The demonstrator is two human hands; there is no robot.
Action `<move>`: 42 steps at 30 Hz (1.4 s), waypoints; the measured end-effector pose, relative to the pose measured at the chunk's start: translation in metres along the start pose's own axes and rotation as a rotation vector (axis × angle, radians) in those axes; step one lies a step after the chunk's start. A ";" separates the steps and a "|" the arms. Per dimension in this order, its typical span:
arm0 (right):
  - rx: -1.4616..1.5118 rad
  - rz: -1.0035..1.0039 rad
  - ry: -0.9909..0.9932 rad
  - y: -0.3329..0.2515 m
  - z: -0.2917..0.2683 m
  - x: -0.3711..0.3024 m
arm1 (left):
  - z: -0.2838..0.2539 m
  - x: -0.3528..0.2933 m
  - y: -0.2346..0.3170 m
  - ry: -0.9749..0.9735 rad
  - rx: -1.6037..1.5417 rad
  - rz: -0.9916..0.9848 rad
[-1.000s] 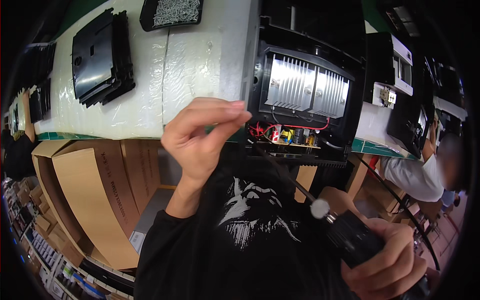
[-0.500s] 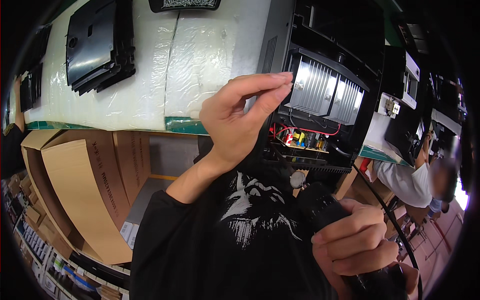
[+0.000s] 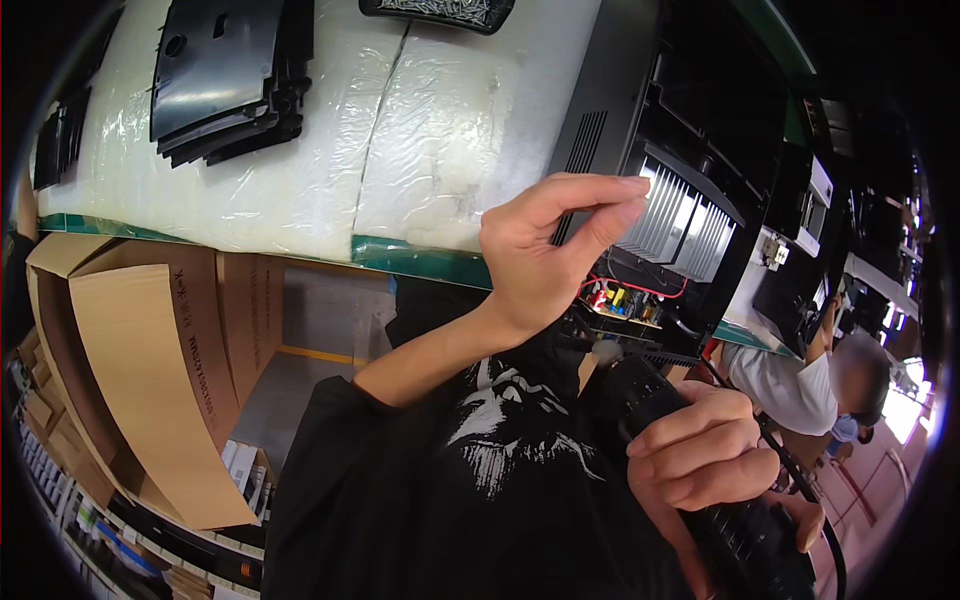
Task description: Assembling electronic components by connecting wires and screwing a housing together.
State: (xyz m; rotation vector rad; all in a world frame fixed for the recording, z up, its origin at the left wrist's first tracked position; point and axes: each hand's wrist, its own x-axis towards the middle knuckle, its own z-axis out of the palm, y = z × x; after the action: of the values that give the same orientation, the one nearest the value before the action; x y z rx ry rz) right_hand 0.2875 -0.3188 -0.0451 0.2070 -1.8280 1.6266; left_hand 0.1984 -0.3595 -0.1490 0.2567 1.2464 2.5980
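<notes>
My left hand [image 3: 545,250] is raised at the left edge of a black device housing [image 3: 610,100]. Its thumb and forefinger are pinched together, and anything between the tips is too small to make out. Silver heat sink fins [image 3: 680,225] show in the housing just beyond those fingertips. Below the fins sit a circuit board with small coloured parts [image 3: 620,300] and a red wire. My right hand [image 3: 705,450] is wrapped round a black power screwdriver [image 3: 645,390], low at the right in front of my shirt. The screwdriver's front end points up and left toward the housing; its tip is blurred.
Plastic-wrapped white foam [image 3: 440,130] covers the bench. On it lie a stack of black plastic panels [image 3: 215,75] and a black tray of screws [image 3: 440,12]. A large open cardboard box [image 3: 150,380] stands below the bench edge. At right, a person in a light shirt [image 3: 780,385] works.
The view has turned, so the bench items sit farther right in it. My left hand, still pinched, stays by the heat sink. The screwdriver remains in my right hand.
</notes>
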 end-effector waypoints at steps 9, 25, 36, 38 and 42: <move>-0.029 -0.038 -0.099 0.007 -0.001 0.004 | -0.002 0.000 -0.001 0.018 0.028 0.008; 0.521 -0.883 0.340 -0.091 -0.075 0.015 | 0.008 -0.001 0.046 -0.224 -0.653 -0.479; 0.422 -0.988 0.383 -0.092 -0.071 0.010 | 0.042 -0.014 0.049 -0.283 -0.809 -0.644; 0.439 -0.994 0.408 -0.094 -0.076 0.005 | 0.046 -0.016 0.046 -0.288 -0.788 -0.660; 0.453 -1.021 0.426 -0.092 -0.080 0.004 | 0.048 -0.018 0.041 -0.291 -0.767 -0.664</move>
State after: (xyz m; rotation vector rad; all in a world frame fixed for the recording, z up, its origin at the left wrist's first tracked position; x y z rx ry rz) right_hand 0.3633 -0.2625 0.0318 0.7774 -0.7591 1.1563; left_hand 0.2223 -0.3539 -0.0879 0.0466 0.1317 2.1332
